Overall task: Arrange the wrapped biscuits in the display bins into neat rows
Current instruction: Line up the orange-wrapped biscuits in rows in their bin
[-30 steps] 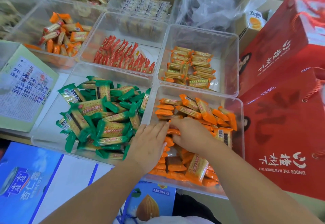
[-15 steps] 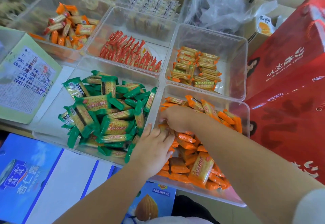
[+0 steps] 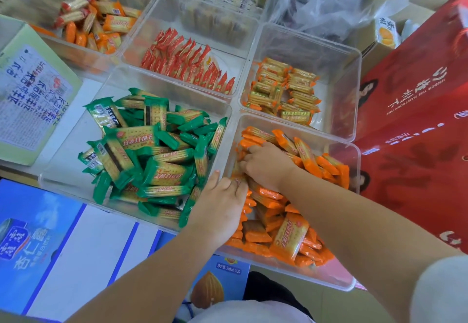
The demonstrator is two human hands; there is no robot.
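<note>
Your right hand (image 3: 266,164) had slid toward the far left of the near right bin (image 3: 304,276), fingers curled round some of the orange-wrapped biscuits (image 3: 288,239) piled there. Your left hand (image 3: 220,206) met it, fingers tucked into the pile; whether they gripped a packet could not be told.

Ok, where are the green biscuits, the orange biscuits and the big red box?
green biscuits (image 3: 166,173): head view, front of a pack in the middle of the pile.
orange biscuits (image 3: 288,239): head view, face of the nearest large pack.
big red box (image 3: 417,125): head view, its printed side.
</note>
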